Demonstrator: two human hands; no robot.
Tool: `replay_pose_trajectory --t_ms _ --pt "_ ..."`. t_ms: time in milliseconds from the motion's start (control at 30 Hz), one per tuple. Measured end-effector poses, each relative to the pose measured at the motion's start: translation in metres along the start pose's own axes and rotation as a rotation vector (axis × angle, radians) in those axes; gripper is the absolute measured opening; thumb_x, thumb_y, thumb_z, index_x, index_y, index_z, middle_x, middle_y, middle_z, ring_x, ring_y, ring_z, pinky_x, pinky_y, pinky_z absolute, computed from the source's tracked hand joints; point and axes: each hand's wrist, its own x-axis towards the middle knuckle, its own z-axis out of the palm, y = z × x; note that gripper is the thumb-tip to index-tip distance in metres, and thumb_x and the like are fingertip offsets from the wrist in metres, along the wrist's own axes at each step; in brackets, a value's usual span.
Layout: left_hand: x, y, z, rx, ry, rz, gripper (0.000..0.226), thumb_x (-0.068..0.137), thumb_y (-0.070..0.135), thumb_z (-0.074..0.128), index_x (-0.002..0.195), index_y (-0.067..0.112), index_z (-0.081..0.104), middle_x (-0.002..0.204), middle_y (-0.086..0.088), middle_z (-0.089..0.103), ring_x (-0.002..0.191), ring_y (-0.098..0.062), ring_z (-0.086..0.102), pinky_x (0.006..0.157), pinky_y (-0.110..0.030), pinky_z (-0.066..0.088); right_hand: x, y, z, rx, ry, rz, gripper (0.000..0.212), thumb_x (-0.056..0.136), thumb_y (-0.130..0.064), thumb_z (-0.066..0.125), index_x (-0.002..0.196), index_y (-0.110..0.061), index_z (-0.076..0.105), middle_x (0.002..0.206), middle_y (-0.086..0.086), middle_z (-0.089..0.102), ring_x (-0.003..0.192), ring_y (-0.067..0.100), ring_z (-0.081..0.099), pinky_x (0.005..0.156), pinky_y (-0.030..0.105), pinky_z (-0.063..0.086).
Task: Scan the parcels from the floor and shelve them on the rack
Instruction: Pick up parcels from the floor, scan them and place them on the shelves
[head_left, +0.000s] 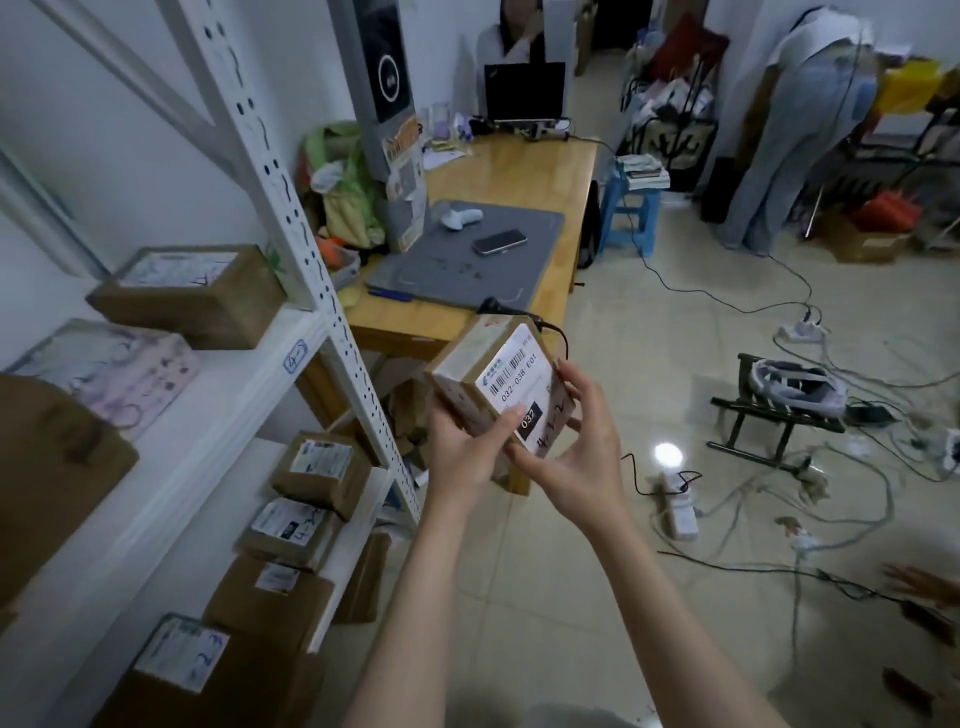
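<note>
Both hands clamp one brown parcel. The left hand (464, 453) grips its near-left corner, thumb laid across the white label, and the right hand (582, 441) cups its right side. The parcel (493, 379) is held tilted in the air, label up, just right of the rack (332, 322) and before the near end of the tabletop (509, 176). Shelved parcels (192, 296) lie on the rack at left. Farther along the tabletop, a phone (500, 242) rests on a grey mat (467, 270).
</note>
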Motion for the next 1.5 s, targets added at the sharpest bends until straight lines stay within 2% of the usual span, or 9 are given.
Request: replay_pose_trajectory --t_ms 133,267,400,567,1000,1200,1333,1433,1500 --pt "0.022 0.001 -0.009 -0.007 0.184 -0.063 0.108 0.051 0.045 0.09 0.142 0.016 0.041 0.132 -0.005 0.064 0.121 -0.019 0.064 0.097 -0.051 0.056 0.025 0.009 0.015 0.049 -0.091 0.019 0.087 0.062 -0.045 0.082 0.139 -0.024 0.048 0.132 -0.012 0.055 0.123 0.004 0.052 0.098 0.029 0.049" --pt "0.047 -0.005 -0.012 0.019 0.294 -0.099 0.11 0.045 0.052 0.088 0.139 0.015 0.044 0.131 -0.005 0.065 0.12 -0.02 0.064 0.1 -0.05 0.054 0.058 0.028 0.024 0.123 -0.168 0.073 0.067 0.069 -0.03 0.088 0.128 -0.027 0.057 0.126 -0.011 0.059 0.116 0.0 0.056 0.087 0.009 0.046" --pt "0.083 -0.001 -0.001 0.027 0.364 -0.113 0.103 0.048 0.052 0.089 0.136 0.019 0.048 0.126 -0.001 0.069 0.115 -0.018 0.067 0.1 -0.05 0.054 0.106 0.043 0.03 0.187 -0.215 0.103 0.054 0.073 -0.019 0.087 0.122 -0.02 0.063 0.12 -0.007 0.063 0.109 0.002 0.059 0.075 0.006 0.047" --pt "0.133 0.005 0.032 -0.022 0.452 -0.103 0.081 0.078 0.023 0.084 0.146 0.017 0.04 0.131 -0.003 0.065 0.116 -0.019 0.065 0.093 -0.041 0.058 0.173 0.062 0.02 0.195 -0.297 0.117 0.046 0.078 -0.025 0.083 0.119 -0.03 0.064 0.114 -0.019 0.066 0.105 0.0 0.061 0.083 0.019 0.052" --pt "0.225 -0.001 0.055 -0.011 0.696 -0.131 0.077 0.082 0.021 0.081 0.144 0.013 0.037 0.129 -0.003 0.064 0.106 -0.014 0.065 0.055 -0.009 0.051 0.293 0.132 0.029 0.195 -0.28 0.318 0.027 0.089 -0.024 0.071 0.116 -0.022 0.067 0.111 -0.009 0.067 0.103 0.007 0.063 0.077 0.018 0.048" --pt "0.283 -0.008 0.004 0.023 0.802 -0.152 0.083 0.081 0.025 0.083 0.145 0.011 0.032 0.131 -0.002 0.058 0.117 -0.019 0.061 0.071 -0.018 0.051 0.334 0.164 0.089 0.105 -0.289 0.409 0.03 0.09 -0.017 0.069 0.119 -0.016 0.064 0.112 -0.004 0.067 0.104 0.013 0.063 0.081 0.022 0.049" --pt "0.307 -0.023 -0.018 0.088 0.816 -0.212 0.088 0.072 0.037 0.088 0.142 0.016 0.04 0.133 -0.005 0.062 0.115 -0.02 0.064 0.09 -0.039 0.059 0.364 0.193 0.121 -0.09 -0.332 0.458 0.037 0.091 -0.014 0.067 0.126 -0.012 0.059 0.122 0.002 0.065 0.113 0.021 0.062 0.091 0.034 0.053" --pt "0.31 -0.029 -0.023 0.094 0.821 -0.232 0.082 0.074 0.032 0.087 0.139 0.016 0.04 0.127 -0.003 0.063 0.11 -0.019 0.066 0.073 -0.028 0.059 0.386 0.227 0.147 -0.305 -0.394 0.485 0.043 0.091 -0.019 0.065 0.132 -0.013 0.055 0.122 0.007 0.064 0.103 0.024 0.063 0.08 0.037 0.055" --pt "0.309 -0.035 -0.025 0.091 0.822 -0.252 0.077 0.076 0.029 0.086 0.137 0.017 0.042 0.122 0.0 0.064 0.106 -0.017 0.067 0.068 -0.024 0.057 0.395 0.253 0.162 -0.49 -0.504 0.513 0.041 0.088 -0.027 0.063 0.127 -0.015 0.056 0.104 0.008 0.068 0.086 0.024 0.064 0.072 0.039 0.057"
